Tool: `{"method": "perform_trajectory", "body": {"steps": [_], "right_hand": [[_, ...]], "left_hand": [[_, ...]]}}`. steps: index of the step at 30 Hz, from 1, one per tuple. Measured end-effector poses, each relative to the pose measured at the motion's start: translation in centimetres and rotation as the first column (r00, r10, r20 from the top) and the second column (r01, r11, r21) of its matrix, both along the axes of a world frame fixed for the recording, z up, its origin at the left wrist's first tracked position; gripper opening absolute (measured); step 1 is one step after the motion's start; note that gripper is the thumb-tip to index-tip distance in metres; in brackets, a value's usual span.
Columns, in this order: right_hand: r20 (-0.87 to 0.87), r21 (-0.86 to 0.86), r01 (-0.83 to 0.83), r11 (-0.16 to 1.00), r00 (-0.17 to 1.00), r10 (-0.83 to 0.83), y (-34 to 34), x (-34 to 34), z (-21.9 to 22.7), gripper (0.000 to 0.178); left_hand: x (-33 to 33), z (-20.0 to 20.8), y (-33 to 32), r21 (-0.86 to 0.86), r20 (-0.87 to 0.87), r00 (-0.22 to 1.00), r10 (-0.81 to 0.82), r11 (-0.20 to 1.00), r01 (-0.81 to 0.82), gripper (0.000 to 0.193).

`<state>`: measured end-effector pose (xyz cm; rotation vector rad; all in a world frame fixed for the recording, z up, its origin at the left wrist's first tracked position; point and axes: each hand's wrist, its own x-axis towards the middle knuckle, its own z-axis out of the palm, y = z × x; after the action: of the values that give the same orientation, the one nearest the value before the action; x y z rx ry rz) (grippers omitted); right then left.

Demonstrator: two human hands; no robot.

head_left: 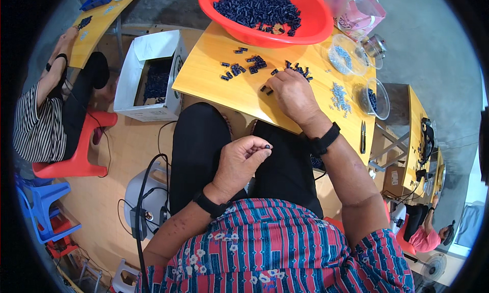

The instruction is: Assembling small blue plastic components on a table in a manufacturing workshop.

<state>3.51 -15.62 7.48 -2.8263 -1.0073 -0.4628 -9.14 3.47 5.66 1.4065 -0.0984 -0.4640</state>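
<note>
My left hand [239,161] is above my lap, its thumb and fingers pinched round a small black plastic part [267,147]. Only the end of that part shows. Over the front of the yellow table [214,84], my right hand [293,97] has its fingers bent down and drawn together. Small dark parts [263,88] lie right at its fingertips; what it grips, if anything, is hidden. Just beyond it is a loose pile of dark tubular parts [300,70], with more dark parts [234,70] to the left. Small pale blue pieces [340,97] are scattered to its right.
A red basin [265,38] full of dark parts stands at the back. Clear tubs [351,58] and a dark-handled cutter [363,137] are on the right. A white carton [147,109] with dark parts sits left of the table. A person in stripes [38,120] works far left.
</note>
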Motion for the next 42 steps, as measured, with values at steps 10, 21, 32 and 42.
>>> {"method": "perform_trajectory", "body": {"steps": [10, 21, 32, 42], "right_hand": [[0.091, 0.404, -0.037, 0.914, 0.996, 0.000, 0.8, -2.5, 3.1, 0.025], [-0.500, 0.788, 0.336, 0.517, 0.838, 0.218, 0.9, -14.0, 7.9, 0.012], [-0.605, 0.796, 0.486, 0.359, 0.657, 0.451, 2.8, -18.0, 7.6, 0.016], [-0.615, 0.788, 0.478, 0.389, 0.645, 0.453, 2.9, -18.0, 7.2, 0.015]], "left_hand": [[-1.0, 1.8, 1.3, 0.054, 0.023, 0.997, 0.067, 0.996, -0.068, 0.011], [-3.6, 5.5, 2.3, 0.007, 0.168, 0.985, 0.042, 0.999, -0.044, 0.011], [-6.6, 7.3, 3.1, -0.001, 0.244, 0.968, 0.050, 0.999, -0.051, 0.012], [-6.7, 7.4, 2.9, 0.019, 0.244, 0.969, 0.032, 0.999, -0.038, 0.011]]}}
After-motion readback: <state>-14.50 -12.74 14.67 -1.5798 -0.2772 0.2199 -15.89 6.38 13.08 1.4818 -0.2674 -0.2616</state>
